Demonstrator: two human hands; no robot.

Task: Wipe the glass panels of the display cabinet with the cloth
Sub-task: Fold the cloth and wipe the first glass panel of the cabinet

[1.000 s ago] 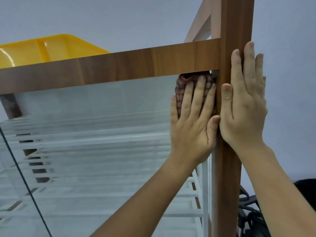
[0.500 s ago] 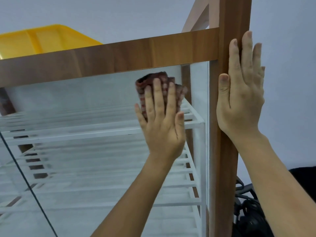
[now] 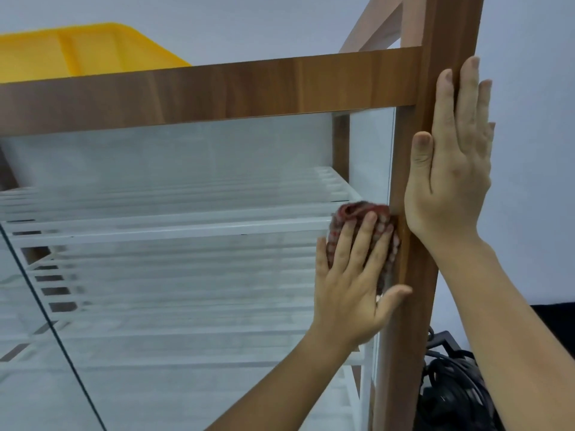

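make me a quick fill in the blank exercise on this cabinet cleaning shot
1. The left hand presses the cloth against the glass panel, just ____ of the wooden post.
2. The right hand lies flat on that post, fingers pointing ____.
3. The tray on top of the cabinet is ____.
4. The shelves behind the glass are ____.
Missing words: left; up; yellow; white.

left hand (image 3: 351, 284) presses cloth (image 3: 357, 212) on glass panel (image 3: 186, 290) | right hand (image 3: 451, 172) on post (image 3: 407, 353) | cloth maybe touching post

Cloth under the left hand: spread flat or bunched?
Bunched: the cloth is a crumpled wad, folds showing above the straight fingers of the left hand pressing it to the glass panel.
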